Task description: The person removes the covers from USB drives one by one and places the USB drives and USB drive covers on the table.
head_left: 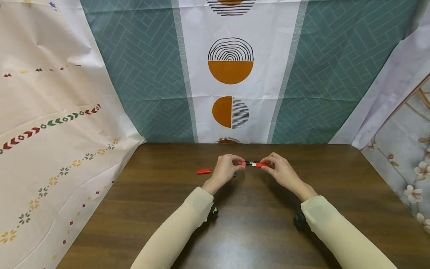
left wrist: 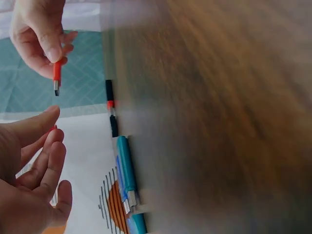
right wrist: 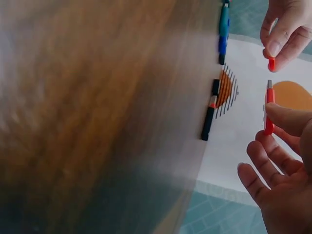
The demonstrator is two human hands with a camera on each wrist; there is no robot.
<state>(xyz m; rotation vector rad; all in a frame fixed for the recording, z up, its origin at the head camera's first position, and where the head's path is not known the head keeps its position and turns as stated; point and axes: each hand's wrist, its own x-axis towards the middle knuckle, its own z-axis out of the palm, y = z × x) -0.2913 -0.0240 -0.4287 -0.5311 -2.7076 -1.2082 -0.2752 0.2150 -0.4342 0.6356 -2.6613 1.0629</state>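
Observation:
Held level over the table, a red USB stick (right wrist: 270, 105) with its metal plug bare is pinched between thumb and fingers of my right hand (head_left: 280, 172). The plug points toward my left hand (head_left: 221, 172). That hand pinches a small red cap (right wrist: 271, 63), mostly covered by the fingertips in the left wrist view. A short gap separates cap and plug. Behind the hands on the table lies a black USB stick with a red band (right wrist: 209, 117).
Teal and blue USB sticks (left wrist: 126, 168) lie on the table near my left hand, which partly hides them in the head view. Further left is a red USB stick (head_left: 203, 171). A patterned curtain (head_left: 231, 112) hangs along the table's back edge.

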